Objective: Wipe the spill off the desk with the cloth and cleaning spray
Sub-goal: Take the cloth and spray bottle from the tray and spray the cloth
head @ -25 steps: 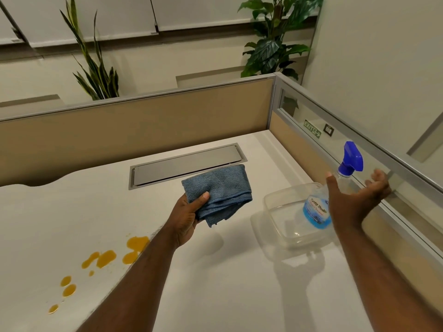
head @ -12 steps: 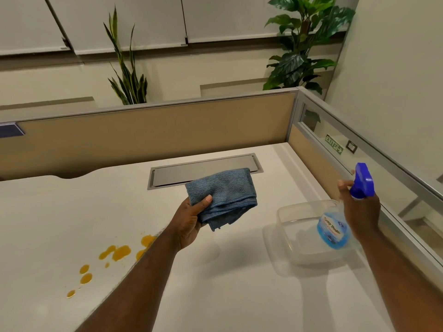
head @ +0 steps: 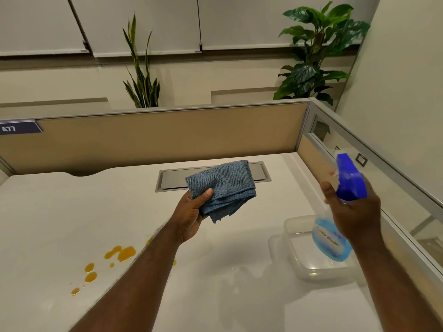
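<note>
A dark tag [head: 20,127] at the upper left reads "477"; the spray bottle [head: 332,240] label is too blurred to read. The left hand [head: 191,215] pinches a folded blue cloth [head: 224,188] at centre frame. The right hand [head: 354,212] wraps the bottle's neck, lifted over a clear tub [head: 294,236] at right. Orange spill [head: 122,253] dots the counter [head: 60,212], lower left.

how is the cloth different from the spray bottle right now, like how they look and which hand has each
The cloth is soft, folded grey-blue fabric; the spray bottle is rigid clear plastic holding light blue liquid, with a bright blue trigger head. The left hand pinches the cloth at one corner, while the right hand wraps around the spray bottle's neck. Both are held up off the desk.
</note>
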